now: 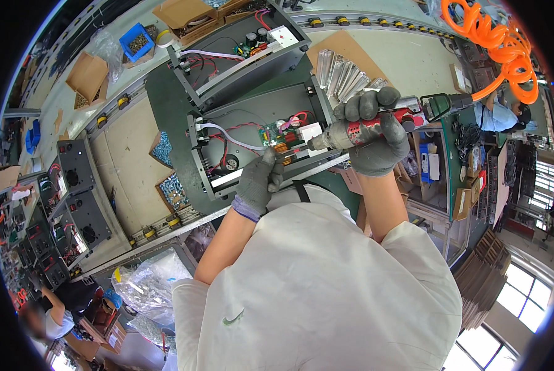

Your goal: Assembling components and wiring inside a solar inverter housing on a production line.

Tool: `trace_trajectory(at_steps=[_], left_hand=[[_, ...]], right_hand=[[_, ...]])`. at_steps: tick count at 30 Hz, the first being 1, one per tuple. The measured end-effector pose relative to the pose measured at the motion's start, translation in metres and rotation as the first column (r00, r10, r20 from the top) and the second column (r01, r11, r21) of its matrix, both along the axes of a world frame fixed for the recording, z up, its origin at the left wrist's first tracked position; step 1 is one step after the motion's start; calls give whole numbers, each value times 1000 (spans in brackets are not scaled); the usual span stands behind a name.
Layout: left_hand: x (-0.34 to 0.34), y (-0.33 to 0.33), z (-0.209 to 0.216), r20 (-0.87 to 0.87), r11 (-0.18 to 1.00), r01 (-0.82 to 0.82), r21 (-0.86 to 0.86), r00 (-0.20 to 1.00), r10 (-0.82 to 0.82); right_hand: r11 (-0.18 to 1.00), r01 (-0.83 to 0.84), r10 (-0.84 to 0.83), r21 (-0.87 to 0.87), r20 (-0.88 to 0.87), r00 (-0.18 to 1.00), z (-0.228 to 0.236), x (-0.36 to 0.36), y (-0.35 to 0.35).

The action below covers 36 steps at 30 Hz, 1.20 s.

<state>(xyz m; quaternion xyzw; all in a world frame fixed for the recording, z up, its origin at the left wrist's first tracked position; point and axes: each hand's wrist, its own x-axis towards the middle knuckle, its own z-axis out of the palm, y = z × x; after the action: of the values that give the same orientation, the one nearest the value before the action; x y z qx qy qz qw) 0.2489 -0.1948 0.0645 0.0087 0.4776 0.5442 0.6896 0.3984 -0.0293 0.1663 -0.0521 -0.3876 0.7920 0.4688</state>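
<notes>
The right hand (381, 154), in a gray glove, is wrapped tight around a red and gray power driver (362, 132). Its tip points left, over the near side of an open black box (289, 104). The left hand (255, 184), gloved too, has bent fingers right by the tip (I can't tell if they pinch anything). The box sits on a dark green top (168, 117), with wires and a green board (266, 136) inside. Another open black box (246, 73) stands just beyond it, on the far side. Shiny metal pieces (340, 71) lie to the right of that. A curly orange hose (493, 38) hangs far right.
</notes>
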Motion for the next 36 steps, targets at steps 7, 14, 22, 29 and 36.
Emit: trace_trajectory(at_steps=[7,14,22,29,36], left_hand=[[6,6,-2,129,976,-206,64,972,197],[-8,17,-14,-316,994,61,90,948,-30],[-6,39,-16,-833,753,367,-546,-145,-534],[-8,38,-23,-826,708,438,-555,-184,-533],[-8,39,-29,-825,708,439,-554,-176,-536]], right_hand=[[997,69,-69,26,-8,998,0,2,-2],[985,171,-170,-24,51,984,-2,9,-4],[960,276,-279,44,203,939,-30,26,-10],[960,268,-281,85,265,922,-45,24,-18],[961,252,-276,117,283,919,-40,20,-23]])
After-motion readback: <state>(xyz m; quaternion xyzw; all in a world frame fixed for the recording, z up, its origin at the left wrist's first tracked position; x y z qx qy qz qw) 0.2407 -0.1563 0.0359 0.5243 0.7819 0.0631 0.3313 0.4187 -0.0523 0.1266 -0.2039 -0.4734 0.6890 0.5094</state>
